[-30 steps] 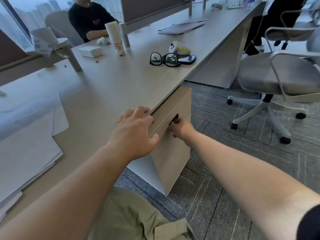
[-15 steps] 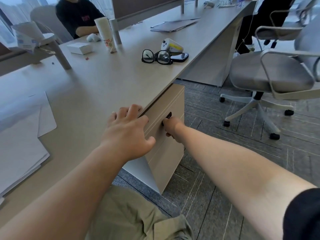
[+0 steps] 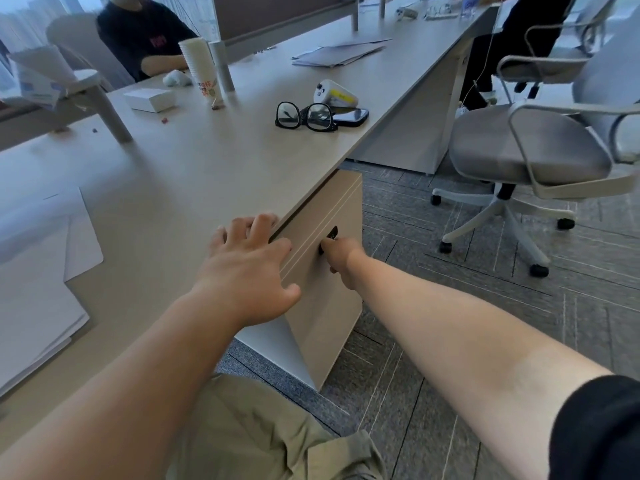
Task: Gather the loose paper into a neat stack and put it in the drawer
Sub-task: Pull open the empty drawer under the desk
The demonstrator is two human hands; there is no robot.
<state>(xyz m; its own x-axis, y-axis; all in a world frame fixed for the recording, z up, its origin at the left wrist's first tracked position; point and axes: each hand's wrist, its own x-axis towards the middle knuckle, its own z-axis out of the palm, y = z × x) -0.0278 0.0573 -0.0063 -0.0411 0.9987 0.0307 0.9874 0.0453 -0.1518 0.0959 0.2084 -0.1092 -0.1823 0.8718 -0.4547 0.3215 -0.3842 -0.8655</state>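
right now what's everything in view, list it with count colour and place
paper: several loose sheets, white, left side of the desk
desk: one, light beige, runs from near left to far right
drawer unit: one, beige, under the desk edge, drawers closed
drawer handle: one, black, on the drawer front
glasses: one pair, black, mid desk
phone: one, black, right behind the glasses
controller: one, white and yellow, beyond the phone
box: one, white, far left of the desk
cup stack: one, white, near the box
office chair: one, grey, right
seated person: one, black shirt, far side
left hand: rests on the desk edge, fingers spread
right hand: fingers at the handle
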